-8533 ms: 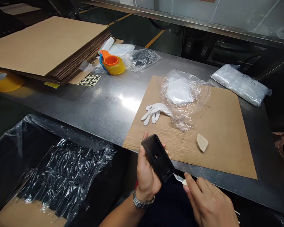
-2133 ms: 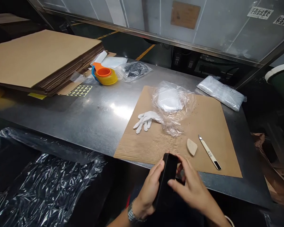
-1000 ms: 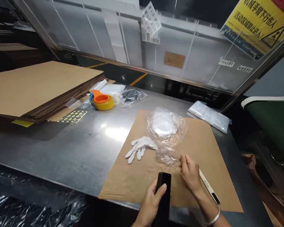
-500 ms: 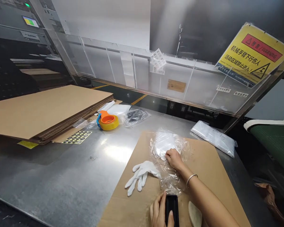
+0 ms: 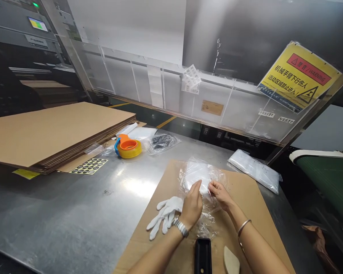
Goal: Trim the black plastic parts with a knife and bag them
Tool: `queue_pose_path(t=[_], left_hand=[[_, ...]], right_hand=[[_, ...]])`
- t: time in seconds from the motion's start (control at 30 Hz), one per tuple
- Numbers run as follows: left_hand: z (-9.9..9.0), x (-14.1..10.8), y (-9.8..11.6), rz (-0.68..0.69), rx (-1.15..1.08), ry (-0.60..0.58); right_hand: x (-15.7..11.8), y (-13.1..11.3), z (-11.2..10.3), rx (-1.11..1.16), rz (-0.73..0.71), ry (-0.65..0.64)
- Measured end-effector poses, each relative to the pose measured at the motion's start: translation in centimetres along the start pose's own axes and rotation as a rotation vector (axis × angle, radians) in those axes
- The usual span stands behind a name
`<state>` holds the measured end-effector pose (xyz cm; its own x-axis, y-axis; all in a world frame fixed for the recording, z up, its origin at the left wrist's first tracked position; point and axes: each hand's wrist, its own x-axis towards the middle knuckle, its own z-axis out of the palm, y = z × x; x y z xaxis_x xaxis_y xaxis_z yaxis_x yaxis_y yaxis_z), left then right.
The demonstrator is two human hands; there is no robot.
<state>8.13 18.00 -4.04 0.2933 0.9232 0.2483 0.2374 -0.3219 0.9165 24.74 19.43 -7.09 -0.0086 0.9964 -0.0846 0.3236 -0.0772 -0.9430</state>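
Note:
A clear plastic bag [image 5: 188, 175] with a white sheet-like stack in it lies crumpled on a brown cardboard sheet [image 5: 242, 213]. My right hand [image 5: 221, 195] pinches the bag's plastic at its near right side. My left hand [image 5: 192, 205], with a metal watch at the wrist, is over the bag's near left part, fingers stretched forward and side by side; no grip shows. A white glove [image 5: 164, 217] rests left of that hand. Below the bag sit a long black tray [image 5: 202, 257] and a pale beige curved piece [image 5: 231, 260], with neither hand on them.
Stacked cardboard sheets [image 5: 60, 129] fill the table's left. Nearby are a sticker sheet [image 5: 89, 166], a yellow tape roll on an orange dispenser [image 5: 128, 146] and a bagged black item [image 5: 162, 141]. A packet of plastic bags [image 5: 254, 169] lies at right. A clear guard panel [image 5: 171, 91] stands behind.
My left hand has let go of the black tray and moved up to the bag. The right hand has shifted slightly right on the plastic. The view has shifted a little.

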Motion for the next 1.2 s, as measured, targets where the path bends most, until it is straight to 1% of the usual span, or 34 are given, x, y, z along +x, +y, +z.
queue_pose_path(t=[0.1,0.17,0.27,0.37,0.53,0.63,0.7,0.73,0.77,0.83,0.9,0.97,1.07,1.13,1.2], left_hand=[[0.8,3.0,-1.1,-0.009,0.045,-0.106],[0.9,4.1,-1.5,-0.012,0.075,-0.197],[0.5,4.4,-1.6,0.001,0.125,-0.271],[0.1,3.9,-1.2,0.017,0.169,-0.268],[-0.4,2.9,-0.1,0.052,0.169,-0.213],[-0.8,1.7,0.6,0.059,0.121,-0.115],[-1.0,0.5,1.1,0.049,0.073,-0.034],[-1.0,-0.2,1.4,0.041,0.044,-0.014],[-1.0,-0.9,1.7,0.032,0.009,-0.018],[-1.0,-2.1,2.1,0.016,-0.07,-0.084],[-0.9,-3.1,2.4,0.007,-0.143,-0.166],[-0.9,-3.9,2.3,0.0,-0.182,-0.199],[-1.2,-5.0,1.9,0.001,-0.153,-0.159],[-1.6,-5.8,1.5,0.022,-0.075,-0.102],[-1.8,-6.8,1.3,0.067,0.039,-0.027]], right_hand=[[-1.1,-0.3,-0.3,0.055,-0.008,-0.016],[-1.9,-0.6,-0.5,0.065,-0.026,-0.014],[-2.9,-1.2,-0.9,0.042,-0.074,0.015],[-3.7,-1.6,-1.3,-0.03,-0.121,0.033],[-4.4,-1.6,-1.4,-0.152,-0.135,0.036],[-4.9,-1.9,-1.2,-0.191,-0.13,0.087],[-5.5,-2.7,-0.9,-0.215,-0.133,0.133],[-5.9,-3.2,-0.6,-0.227,-0.139,0.151],[-6.3,-3.8,-0.3,-0.24,-0.148,0.161],[-7.3,-5.0,0.5,-0.266,-0.171,0.158],[-8.3,-6.1,1.2,-0.289,-0.192,0.133],[-9.1,-6.8,1.7,-0.3,-0.201,0.089],[-9.8,-7.2,1.7,-0.297,-0.208,0.024],[-10.0,-7.1,1.6,-0.31,-0.215,0.04],[-10.3,-7.0,1.7,-0.352,-0.228,0.089]])
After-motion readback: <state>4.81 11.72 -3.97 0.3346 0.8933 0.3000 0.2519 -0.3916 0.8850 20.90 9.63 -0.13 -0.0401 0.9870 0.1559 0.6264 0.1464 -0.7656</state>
